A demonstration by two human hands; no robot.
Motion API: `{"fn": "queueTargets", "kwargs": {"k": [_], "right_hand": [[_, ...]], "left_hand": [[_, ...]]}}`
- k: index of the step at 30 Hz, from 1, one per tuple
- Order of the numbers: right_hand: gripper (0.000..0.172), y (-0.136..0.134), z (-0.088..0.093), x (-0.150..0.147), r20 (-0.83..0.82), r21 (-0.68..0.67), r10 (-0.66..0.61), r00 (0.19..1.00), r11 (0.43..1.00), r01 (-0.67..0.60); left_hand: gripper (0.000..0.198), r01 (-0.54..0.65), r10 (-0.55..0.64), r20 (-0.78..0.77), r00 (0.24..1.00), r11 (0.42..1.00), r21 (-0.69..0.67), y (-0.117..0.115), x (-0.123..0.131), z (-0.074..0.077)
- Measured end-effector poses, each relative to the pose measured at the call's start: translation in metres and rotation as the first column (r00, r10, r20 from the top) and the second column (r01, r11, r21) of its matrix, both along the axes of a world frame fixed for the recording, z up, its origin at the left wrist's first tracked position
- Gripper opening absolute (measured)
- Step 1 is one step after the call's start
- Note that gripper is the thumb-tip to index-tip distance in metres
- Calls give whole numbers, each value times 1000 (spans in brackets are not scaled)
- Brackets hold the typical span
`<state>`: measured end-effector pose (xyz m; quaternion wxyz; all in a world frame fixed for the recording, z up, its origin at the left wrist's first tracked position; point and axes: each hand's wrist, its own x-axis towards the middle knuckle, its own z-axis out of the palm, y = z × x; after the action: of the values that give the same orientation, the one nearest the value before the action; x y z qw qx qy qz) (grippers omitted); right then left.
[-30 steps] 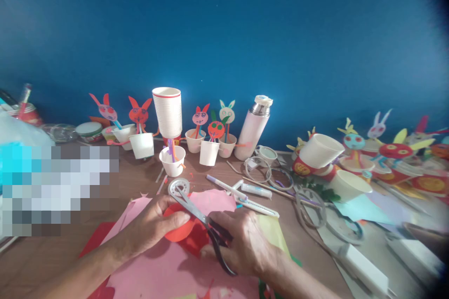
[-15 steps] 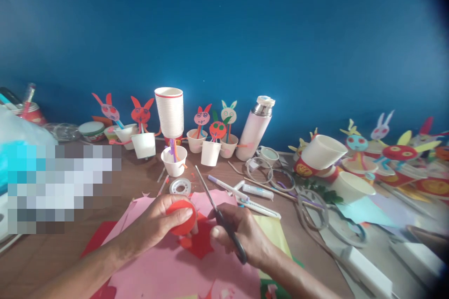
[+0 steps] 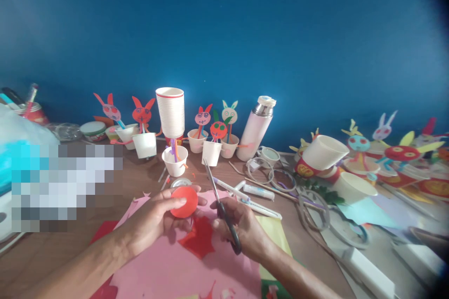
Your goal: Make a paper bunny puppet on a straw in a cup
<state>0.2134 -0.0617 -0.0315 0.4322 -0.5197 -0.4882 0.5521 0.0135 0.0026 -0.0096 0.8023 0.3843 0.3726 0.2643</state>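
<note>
Scissors (image 3: 227,218) and red disc (image 3: 185,203) held above the desk (image 3: 140,176).
In the head view, the left hand (image 3: 157,212) pinches the disc, left of the scissors, which the right hand (image 3: 243,225) grips; nearer, a red scrap (image 3: 201,238) lies on pink paper (image 3: 182,271).

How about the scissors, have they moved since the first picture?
Yes, the scissors have swung right and forward, their blades now nearer the pale pink thermos.

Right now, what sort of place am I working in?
Probably a craft table against a blue wall: scissors in the right hand, a red disc in the left hand, and long-eared paper-cup figures standing behind.
</note>
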Motion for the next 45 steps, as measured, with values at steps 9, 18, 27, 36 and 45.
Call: {"fn": "queueTargets", "kwargs": {"k": [9,18,27,36,45], "right_hand": [[29,-1,-4,1,86,102,2,996,995,-11],[29,-1,-6,0,18,71,-26,999,997,24],[30,0,-8,3,137,126,-24,990,992,7],[41,-3,5,9,205,126,120,971,981,-147],[37,-7,22,11,287,77,333,898,927,-368]], "left_hand": [[25,-67,73,135,988,996,-50,3,4,1],[25,59,-50,-70,996,990,132,-5,3,-4],[21,193,-143,-174,974,928,317,0,0,-5],[26,124,-53,-232,971,945,303,-6,3,5],[28,237,-194,-178,965,933,270,-3,0,0]]}}
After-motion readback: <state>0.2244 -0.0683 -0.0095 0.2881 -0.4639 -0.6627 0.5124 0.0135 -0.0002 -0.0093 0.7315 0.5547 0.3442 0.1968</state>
